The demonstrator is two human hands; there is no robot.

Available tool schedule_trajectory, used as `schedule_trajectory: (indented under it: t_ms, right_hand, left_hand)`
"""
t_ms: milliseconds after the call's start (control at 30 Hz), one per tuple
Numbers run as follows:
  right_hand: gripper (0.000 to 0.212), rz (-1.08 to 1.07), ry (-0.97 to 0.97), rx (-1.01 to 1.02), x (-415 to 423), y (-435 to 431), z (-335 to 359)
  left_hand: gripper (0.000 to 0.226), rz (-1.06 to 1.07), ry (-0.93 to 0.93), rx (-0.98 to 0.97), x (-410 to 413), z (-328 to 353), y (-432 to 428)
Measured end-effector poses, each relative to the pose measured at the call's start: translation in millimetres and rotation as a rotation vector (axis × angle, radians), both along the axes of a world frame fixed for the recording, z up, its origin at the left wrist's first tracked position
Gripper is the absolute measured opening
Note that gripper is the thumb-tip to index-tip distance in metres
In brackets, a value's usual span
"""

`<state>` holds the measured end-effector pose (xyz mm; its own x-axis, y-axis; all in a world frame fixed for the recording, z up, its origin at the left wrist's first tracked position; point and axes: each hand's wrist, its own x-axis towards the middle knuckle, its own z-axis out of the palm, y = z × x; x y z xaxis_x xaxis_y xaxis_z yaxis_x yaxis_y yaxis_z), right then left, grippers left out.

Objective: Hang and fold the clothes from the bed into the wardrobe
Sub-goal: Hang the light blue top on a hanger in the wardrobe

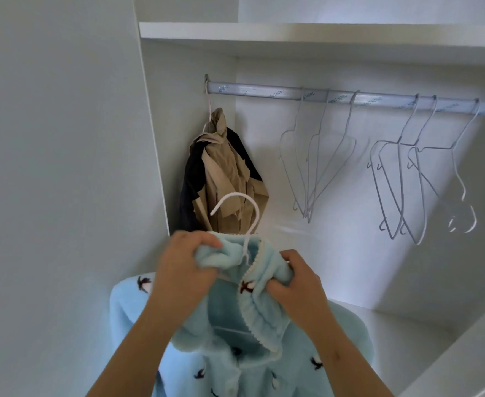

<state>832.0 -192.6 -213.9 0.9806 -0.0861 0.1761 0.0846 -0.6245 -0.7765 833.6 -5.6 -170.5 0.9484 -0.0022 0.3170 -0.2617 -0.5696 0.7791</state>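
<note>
Our left hand (184, 262) and right hand (295, 279) each grip a bunched side of the blue robe's (235, 362) collar, holding it up before the wardrobe (264, 253). The robe sits on a white hanger (256, 213), whose hook rises between our hands. Beyond, a beige coat (227, 173) hangs at the left end of the rail (264, 91). Bare wire hangers (315, 167) hang to its right, under a shelf (321, 34).

A white shelf (321, 32) is running across the top, and a silvery rail (264, 91) is spanning beneath it. At the rail's left end a beige garment (230, 173) is hanging bunched over a dark garment (189, 179). Three empty wire hangers (315, 164) are dangling near the rail's middle, and three more hangers (407, 181) are dangling further right. A plain pale wall (58, 138) is filling the left side.
</note>
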Motion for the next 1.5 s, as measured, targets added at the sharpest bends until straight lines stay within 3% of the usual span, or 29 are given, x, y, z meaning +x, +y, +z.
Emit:
schedule_trajectory:
  t_ms: [100,167,233,333,433,500,667,767,833,867,933,967,1000,1033,1133,1200,1333,1433,1500]
  right_hand:
    - [0.03,-0.096,-0.028,0.075,-1.1,-9.2,-1.7]
    - [0.033,-0.113,-0.032,0.11,-3.8,-14.5,-3.0]
    - [0.034,-0.103,-0.041,0.124,-5.3,-18.4,-1.9]
    - [0.034,-0.092,-0.062,0.136,-5.1,-22.9,2.4]
    - [0.035,-0.069,-0.068,0.121,-4.9,-22.5,4.5]
    - [0.035,-0.054,-0.05,0.098,-5.4,-21.0,4.0]
    - [0.033,-0.052,0.0,0.039,-5.3,-22.8,-2.4]
    - [0.029,-0.042,0.03,0.016,-6.9,-21.7,-6.4]
    - [0.028,-0.035,0.052,0.008,-6.9,-21.0,-8.6]
    - [0.027,-0.039,0.056,0.005,-6.4,-20.9,-8.9]
    - [0.027,-0.067,0.045,0.01,-4.5,-22.6,-8.5]
    - [0.027,-0.087,0.04,0.011,-3.7,-24.2,-7.7]
    - [0.027,-0.106,0.036,0.014,-3.2,-26.2,-6.8]
    - [0.027,-0.123,0.032,0.02,-2.9,-28.8,-5.6]
    - [0.027,-0.153,-0.007,0.029,-2.1,-37.5,-2.9]
    - [0.031,-0.154,-0.038,0.043,-1.7,-42.2,-1.9]
    - [0.027,-0.122,-0.092,0.077,-1.4,-50.3,-0.7]
    - [0.014,-0.188,-0.029,0.05,-1.7,-62.0,0.0]
    - [0.032,-0.286,0.029,-0.083,-4.9,-69.8,-6.1]
  left_hand:
    - [0.031,-0.56,0.45,-0.407,-11.8,1.8,-6.6]
    - [0.025,-0.58,0.384,-0.595,-8.1,-1.1,-2.8]
    - [0.022,-0.413,0.164,-0.685,1.7,-6.3,2.9]
    - [0.019,-0.279,-0.012,-0.429,12.5,-9.4,5.9]
    - [0.052,-0.279,0.167,-0.024,15.8,-8.2,-6.3]
    - [0.056,-0.295,0.224,0.04,16.5,-4.1,-15.2]
    - [0.018,-0.205,0.154,0.225,21.3,-7.3,-25.5]
    - [0.016,-0.008,0.106,0.357,29.7,-6.6,-26.3]
    - [0.01,0.134,0.003,0.188,39.8,-2.7,-24.7]
    - [0.007,0.13,0.032,-0.032,44.2,-1.7,-25.3]
    - [0.008,-0.108,0.237,-0.611,42.5,6.1,-32.1]
    - [0.011,-0.232,0.309,-0.792,40.3,5.1,-35.2]
    - [0.014,-0.297,0.321,-0.8,38.1,2.2,-36.5]
    - [0.016,-0.3,0.269,-0.638,38.8,-3.2,-35.9]
    - [0.03,-0.276,0.05,0.159,45.8,-22.1,-24.5]
    - [0.041,-0.342,0.106,0.406,45.3,-32.4,-22.6]
    - [0.008,-0.179,0.026,0.315,41.0,-39.3,-25.8]
    - [0.022,-0.04,-0.041,0.215,43.4,-33.8,-25.6]
    - [0.03,0.049,-0.053,0.086,45.3,-31.1,-23.5]
